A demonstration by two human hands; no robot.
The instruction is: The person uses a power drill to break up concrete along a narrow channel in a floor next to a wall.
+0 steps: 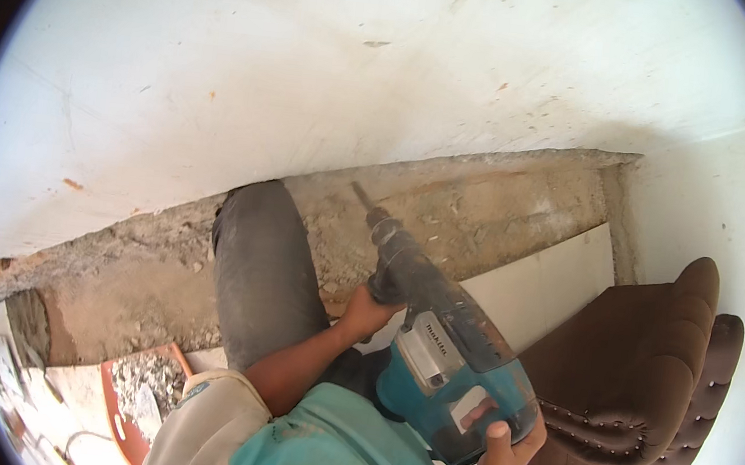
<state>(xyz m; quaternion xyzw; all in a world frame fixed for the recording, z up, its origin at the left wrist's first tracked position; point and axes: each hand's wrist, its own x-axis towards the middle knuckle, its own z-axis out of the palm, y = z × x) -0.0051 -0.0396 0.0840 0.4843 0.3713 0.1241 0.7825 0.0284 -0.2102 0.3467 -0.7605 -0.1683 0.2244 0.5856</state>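
While the scuffed white wall (pixel 389 71) fills the far side, a strip of rough brown broken floor (pixel 483 212) runs along its foot. At right stands a brown plush sofa (pixel 618 363) with button tufting. The person's leg in dark-grey trousers (pixel 265 262) bends toward the wall, probably bracing the body. Right of it, a teal-and-black power hammer (pixel 444 326) slants far and left. At near left, an orange tray (pixel 113 405) contains grey rubble (pixel 149 389). The left hand's (pixel 368 314) grip closes around the front side handle, the right hand's (pixel 513 452) around the rear one, presumably sharing weight and steering. Whether the thin metal bit (pixel 362 197) touches anything, I cannot tell.
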